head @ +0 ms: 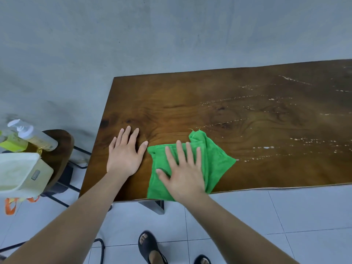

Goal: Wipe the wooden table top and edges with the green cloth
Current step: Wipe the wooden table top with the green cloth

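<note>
The wooden table top (190, 103) fills the middle and right of the head view, its near edge running above the tiled floor. The green cloth (215, 159) lies crumpled on the table near the front edge. My right hand (182, 174) presses flat on the cloth, fingers spread. My left hand (124, 153) rests flat and bare on the wood just left of the cloth, fingers apart, holding nothing. Streaks of white droplets (270, 147) cross the right half of the table.
A small round wooden stool (62, 149) stands left of the table, carrying spray bottles (32, 135) and a pale plastic container (17, 172). A grey wall rises behind. My sandalled feet (150, 248) stand on white floor tiles beneath the front edge.
</note>
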`<state>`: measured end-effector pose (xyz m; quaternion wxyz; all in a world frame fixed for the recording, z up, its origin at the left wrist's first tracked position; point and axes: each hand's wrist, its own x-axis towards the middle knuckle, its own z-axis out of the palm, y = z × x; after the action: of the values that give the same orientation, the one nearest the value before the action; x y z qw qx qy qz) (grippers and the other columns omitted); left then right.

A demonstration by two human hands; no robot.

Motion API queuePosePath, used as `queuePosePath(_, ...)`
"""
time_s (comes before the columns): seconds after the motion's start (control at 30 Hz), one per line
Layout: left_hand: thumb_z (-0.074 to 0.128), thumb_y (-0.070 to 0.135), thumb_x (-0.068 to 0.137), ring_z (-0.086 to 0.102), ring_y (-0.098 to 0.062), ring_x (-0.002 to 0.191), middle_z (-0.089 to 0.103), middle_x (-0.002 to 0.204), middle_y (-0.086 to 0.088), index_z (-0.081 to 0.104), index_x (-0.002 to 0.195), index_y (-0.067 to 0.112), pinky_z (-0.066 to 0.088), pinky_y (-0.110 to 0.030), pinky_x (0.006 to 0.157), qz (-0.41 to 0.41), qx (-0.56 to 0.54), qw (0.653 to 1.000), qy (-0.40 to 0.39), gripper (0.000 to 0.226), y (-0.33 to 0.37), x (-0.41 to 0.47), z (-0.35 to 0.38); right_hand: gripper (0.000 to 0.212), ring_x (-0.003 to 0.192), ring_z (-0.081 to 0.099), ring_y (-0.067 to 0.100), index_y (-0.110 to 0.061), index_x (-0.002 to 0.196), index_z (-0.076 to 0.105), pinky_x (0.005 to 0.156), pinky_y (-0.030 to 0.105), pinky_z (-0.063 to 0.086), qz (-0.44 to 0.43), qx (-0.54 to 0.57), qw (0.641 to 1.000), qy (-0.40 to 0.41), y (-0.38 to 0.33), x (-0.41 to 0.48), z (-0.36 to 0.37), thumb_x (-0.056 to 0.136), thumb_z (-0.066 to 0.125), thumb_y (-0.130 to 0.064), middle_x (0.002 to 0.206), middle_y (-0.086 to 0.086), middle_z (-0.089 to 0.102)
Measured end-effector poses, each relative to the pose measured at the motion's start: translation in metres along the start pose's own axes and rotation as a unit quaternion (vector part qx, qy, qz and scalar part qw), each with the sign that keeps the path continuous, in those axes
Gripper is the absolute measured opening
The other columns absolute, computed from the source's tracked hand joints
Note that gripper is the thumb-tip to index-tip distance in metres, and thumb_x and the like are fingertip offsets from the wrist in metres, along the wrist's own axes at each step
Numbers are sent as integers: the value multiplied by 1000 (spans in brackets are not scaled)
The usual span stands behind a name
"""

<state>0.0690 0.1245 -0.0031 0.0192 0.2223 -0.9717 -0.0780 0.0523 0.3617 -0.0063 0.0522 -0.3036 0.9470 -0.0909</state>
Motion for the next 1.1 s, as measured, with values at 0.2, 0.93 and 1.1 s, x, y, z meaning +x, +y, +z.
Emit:
queuePosePath(0.2,4,81,105,-1,-18,171,10,185,5,17,175,37,5,-49,137,7,3,1000,-3,84,-2,-1,0,84,174,-5,30,-25,180,13,137,58,-4,-166,-1,986,-36,-28,-4,12,112,18,-74,189,4,5)
queuePosePath(0.93,-1,89,98,6,-23,171,11,185,5,15,175,39,7,-49,136,-4,25,1000,4,93,-3,5,6,86,174,-9,29,-37,178,-8,139,57,0,212,-19,977,-10,214,64,-59,104,-3,-82,188,0,-11)
queuePosePath(1.1,-4,89,96,7,-23,171,12,185,4,17,175,38,8,-49,136,0,18,1000,9,96,-3,6,7,84,171,-18,33,-34,175,-19,138,61,-4,112,-28,993,-37,101,85,-44,105,-8,-79,183,5,-22)
